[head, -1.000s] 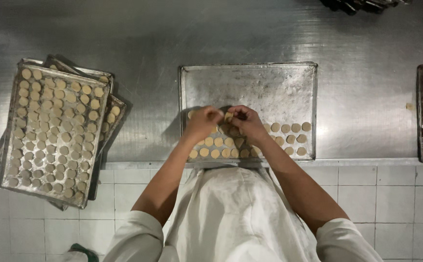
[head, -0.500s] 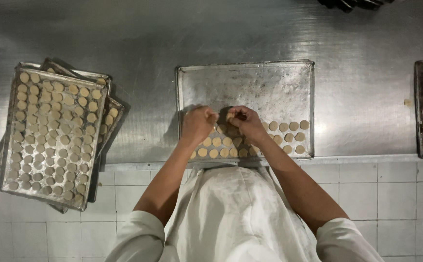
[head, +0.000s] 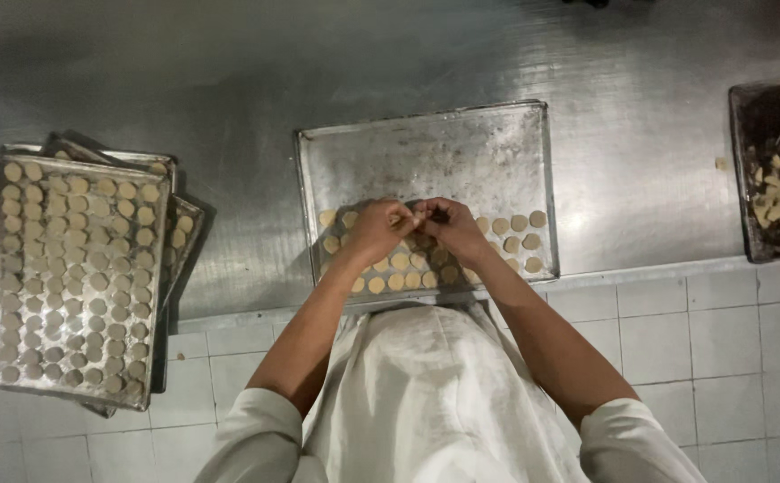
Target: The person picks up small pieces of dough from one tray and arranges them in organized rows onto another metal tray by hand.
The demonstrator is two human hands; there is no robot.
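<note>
At frame centre, the left hand (head: 374, 229) and right hand (head: 448, 225) meet fingertip to fingertip, each grip narrow, pinching a small dough piece (head: 411, 217) (mostly hidden) above pale round discs (head: 401, 261) on the dull metal tray (head: 426, 152).

stacked full trays (head: 77, 277) left | dark scrap tray (head: 770, 179) right | steel counter (head: 229, 80)

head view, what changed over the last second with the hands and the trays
Hardly anything. Both hands, the left hand and the right hand, stay together over the near rows of dough rounds on the middle baking tray, fingertips meeting; whether they pinch a piece is unclear. No new round shows. The full stacked trays at left and the dark tray at right kept their places.
</note>
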